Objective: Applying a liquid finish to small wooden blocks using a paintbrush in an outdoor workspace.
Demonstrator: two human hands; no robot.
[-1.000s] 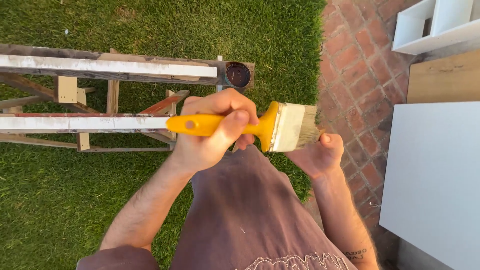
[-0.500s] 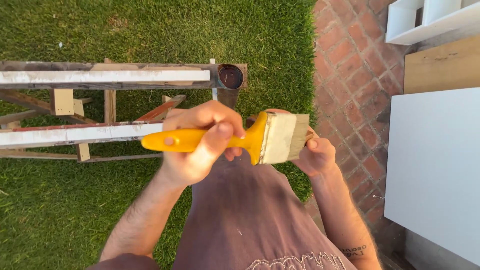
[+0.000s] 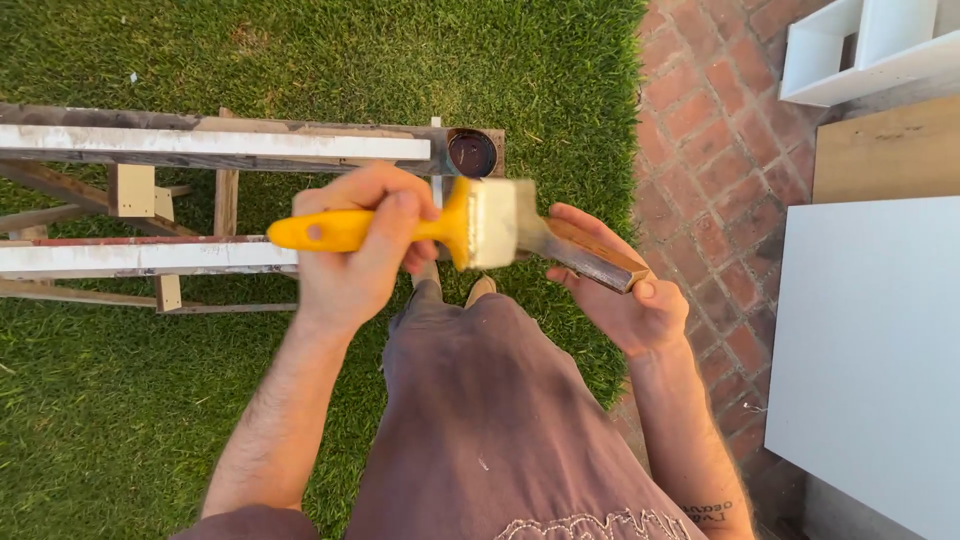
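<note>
**Brush on a Little Piece of Wood**

At the far left of the picture is green grass (image 3: 120, 420). On it stands an old wooden frame (image 3: 130, 190) with two long white rails. One rail runs across the upper left. The other rail runs just under it, in the middle left.

Next comes my left hand (image 3: 355, 255), a bit left of the middle. My fingers are wrapped tight around the yellow handle of a paintbrush (image 3: 440, 225). The handle lies sideways and its round end points to the left. My thumb and fingers press together on it, so the grip is closed on the brush.

Just above the brush, at the end of the top rail, sits a small round can (image 3: 472, 152) with dark stuff inside.

The pale bristles of the brush point to the right. They touch the end of a small wood piece (image 3: 590, 258), right of the middle of the picture. The wood piece is brown on top and tilts down to the right.

My right hand (image 3: 625, 300) is under the wood piece. My fingers curl up along its far side and my thumb presses near its right end, so I am pinching it.

Below the hands, in the lower middle, is my brownish-purple shirt (image 3: 490, 420).

Further right is a red brick path (image 3: 710, 140). At the far right lies a big white board (image 3: 870, 350), with a white shelf (image 3: 860, 50) in the upper right corner.
</note>
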